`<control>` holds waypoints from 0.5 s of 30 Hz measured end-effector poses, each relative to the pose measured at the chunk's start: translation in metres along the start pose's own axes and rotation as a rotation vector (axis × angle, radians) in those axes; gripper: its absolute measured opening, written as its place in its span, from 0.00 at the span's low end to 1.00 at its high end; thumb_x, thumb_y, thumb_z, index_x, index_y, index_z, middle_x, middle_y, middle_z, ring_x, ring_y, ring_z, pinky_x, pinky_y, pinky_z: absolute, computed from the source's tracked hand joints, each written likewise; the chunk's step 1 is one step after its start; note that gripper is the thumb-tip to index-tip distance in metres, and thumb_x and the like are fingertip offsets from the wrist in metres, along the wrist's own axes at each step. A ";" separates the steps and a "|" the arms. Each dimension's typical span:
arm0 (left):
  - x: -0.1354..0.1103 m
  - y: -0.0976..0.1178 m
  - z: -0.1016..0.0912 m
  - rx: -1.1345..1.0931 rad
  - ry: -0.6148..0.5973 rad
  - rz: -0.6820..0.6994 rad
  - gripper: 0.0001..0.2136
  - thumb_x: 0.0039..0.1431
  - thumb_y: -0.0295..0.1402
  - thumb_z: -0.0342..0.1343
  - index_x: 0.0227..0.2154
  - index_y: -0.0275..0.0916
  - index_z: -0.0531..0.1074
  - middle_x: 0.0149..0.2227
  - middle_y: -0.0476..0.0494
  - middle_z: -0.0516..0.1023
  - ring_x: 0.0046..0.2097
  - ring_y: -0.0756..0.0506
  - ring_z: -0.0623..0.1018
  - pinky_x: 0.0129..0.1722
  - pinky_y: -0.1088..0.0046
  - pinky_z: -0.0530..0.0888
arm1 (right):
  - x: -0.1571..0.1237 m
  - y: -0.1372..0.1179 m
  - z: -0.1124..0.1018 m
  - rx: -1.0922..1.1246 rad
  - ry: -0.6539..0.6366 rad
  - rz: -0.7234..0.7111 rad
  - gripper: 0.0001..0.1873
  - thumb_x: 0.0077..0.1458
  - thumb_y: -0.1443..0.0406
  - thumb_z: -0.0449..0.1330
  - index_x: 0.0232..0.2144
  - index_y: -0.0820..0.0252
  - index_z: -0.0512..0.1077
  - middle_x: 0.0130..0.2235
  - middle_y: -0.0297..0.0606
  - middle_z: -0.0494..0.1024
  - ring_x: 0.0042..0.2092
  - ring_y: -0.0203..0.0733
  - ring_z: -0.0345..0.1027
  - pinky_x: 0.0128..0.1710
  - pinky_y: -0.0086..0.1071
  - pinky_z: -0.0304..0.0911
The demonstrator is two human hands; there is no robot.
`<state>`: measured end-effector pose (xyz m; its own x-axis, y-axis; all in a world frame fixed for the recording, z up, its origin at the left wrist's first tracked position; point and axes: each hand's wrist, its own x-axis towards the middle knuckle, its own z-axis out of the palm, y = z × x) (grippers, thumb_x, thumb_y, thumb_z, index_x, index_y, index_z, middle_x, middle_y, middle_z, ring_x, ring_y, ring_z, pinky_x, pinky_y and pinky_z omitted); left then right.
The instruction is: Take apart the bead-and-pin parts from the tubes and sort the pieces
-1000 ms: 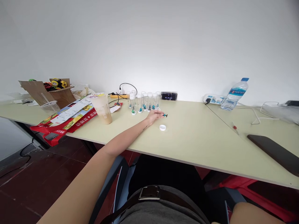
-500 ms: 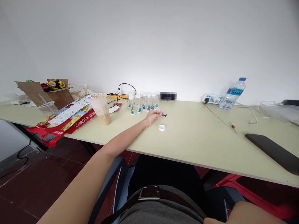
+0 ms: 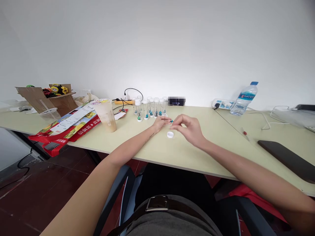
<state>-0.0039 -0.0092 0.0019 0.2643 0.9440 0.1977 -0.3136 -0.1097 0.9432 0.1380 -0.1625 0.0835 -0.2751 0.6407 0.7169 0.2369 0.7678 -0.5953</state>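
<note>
Closest in, at six o'clock, a dark leather belt with a metal buckle (image 3: pixel 157 203) sits over grey cloth. Both bare forearms stretch away from it over the near edge of the pale yellow-green laminate table (image 3: pixel 209 157).

The left hand (image 3: pixel 161 123) rests on the tabletop with its fingertips pressed together, pinching the small teal-and-black plastic piece (image 3: pixel 171 121). The right hand (image 3: pixel 189 129) hovers just above the surface, its fingers loosely curled and its thumb and forefinger parted, their tips turned toward the piece. I cannot tell whether they touch it.

Between the two hands, slightly nearer the body, lies a white round plastic cap (image 3: pixel 170 134), flat on the table and held by neither hand. From this cap the piece sits at twelve o'clock, the left hand at about eleven and the right hand at about two. The piece itself lies in the narrow gap between the hands, at the left fingertips. Its long axis seems to run from nine to three o'clock, with the teal end toward the right hand. It is tiny, and only a speck of teal shows clearly.

Beyond the hands, at twelve o'clock, stands a cluster of clear plastic vials with white caps (image 3: pixel 150 107), upright, with teal bits inside. A clear cup of milky coffee (image 3: pixel 106 115) stands at ten o'clock and a clear plastic water bottle with a blue cap (image 3: pixel 243 99) at two.
</note>
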 end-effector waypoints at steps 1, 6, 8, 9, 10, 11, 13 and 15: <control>0.003 -0.001 0.002 0.012 -0.025 -0.015 0.06 0.53 0.29 0.60 0.33 0.32 0.74 0.35 0.42 0.77 0.41 0.46 0.76 0.47 0.64 0.71 | 0.010 0.025 -0.002 -0.066 0.068 0.090 0.12 0.46 0.60 0.66 0.20 0.58 0.68 0.24 0.33 0.72 0.27 0.36 0.64 0.28 0.32 0.60; 0.010 -0.003 0.003 0.008 -0.057 -0.016 0.04 0.54 0.27 0.59 0.32 0.29 0.73 0.34 0.43 0.76 0.38 0.49 0.76 0.46 0.64 0.72 | 0.017 0.120 -0.020 -0.168 0.201 0.238 0.16 0.50 0.54 0.59 0.22 0.60 0.66 0.23 0.35 0.71 0.23 0.34 0.59 0.24 0.31 0.58; 0.010 -0.003 0.002 0.001 -0.056 -0.014 0.03 0.53 0.25 0.59 0.30 0.30 0.73 0.32 0.45 0.77 0.38 0.49 0.77 0.47 0.64 0.72 | 0.012 0.136 -0.025 -0.193 0.158 0.263 0.15 0.52 0.55 0.57 0.24 0.60 0.68 0.25 0.37 0.73 0.23 0.35 0.60 0.25 0.31 0.60; 0.010 -0.003 0.002 -0.002 -0.058 -0.016 0.03 0.54 0.26 0.58 0.30 0.30 0.73 0.33 0.46 0.77 0.38 0.49 0.77 0.46 0.63 0.72 | 0.010 0.141 -0.026 -0.206 0.129 0.267 0.14 0.53 0.55 0.56 0.27 0.60 0.69 0.27 0.37 0.74 0.23 0.35 0.61 0.26 0.32 0.61; 0.010 -0.003 0.002 -0.004 -0.060 -0.019 0.03 0.55 0.26 0.58 0.30 0.30 0.73 0.33 0.46 0.77 0.38 0.49 0.77 0.45 0.63 0.73 | 0.009 0.144 -0.026 -0.219 0.099 0.265 0.12 0.53 0.56 0.56 0.30 0.60 0.70 0.29 0.37 0.74 0.24 0.35 0.61 0.27 0.32 0.62; 0.010 -0.003 0.002 -0.007 -0.063 -0.022 0.03 0.55 0.27 0.57 0.30 0.31 0.73 0.33 0.46 0.77 0.38 0.49 0.77 0.45 0.63 0.73 | 0.008 0.146 -0.026 -0.233 0.070 0.260 0.12 0.53 0.58 0.56 0.35 0.60 0.71 0.31 0.37 0.75 0.24 0.35 0.62 0.28 0.32 0.62; 0.009 -0.001 0.003 -0.015 -0.068 -0.029 0.02 0.53 0.25 0.60 0.29 0.30 0.73 0.32 0.45 0.78 0.37 0.49 0.77 0.47 0.64 0.72 | 0.009 0.147 -0.025 -0.260 0.016 0.242 0.15 0.52 0.59 0.57 0.42 0.58 0.70 0.34 0.37 0.74 0.26 0.36 0.64 0.30 0.33 0.63; 0.008 0.000 0.003 -0.026 -0.077 -0.036 0.04 0.48 0.23 0.63 0.28 0.30 0.75 0.30 0.44 0.78 0.35 0.49 0.78 0.49 0.65 0.70 | 0.010 0.149 -0.024 -0.286 -0.032 0.224 0.17 0.49 0.61 0.60 0.43 0.57 0.71 0.36 0.37 0.74 0.29 0.37 0.66 0.33 0.34 0.63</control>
<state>0.0013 -0.0025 0.0043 0.3445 0.9204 0.1850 -0.3264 -0.0674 0.9428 0.1928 -0.0420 0.0109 -0.2148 0.7962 0.5656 0.5447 0.5783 -0.6073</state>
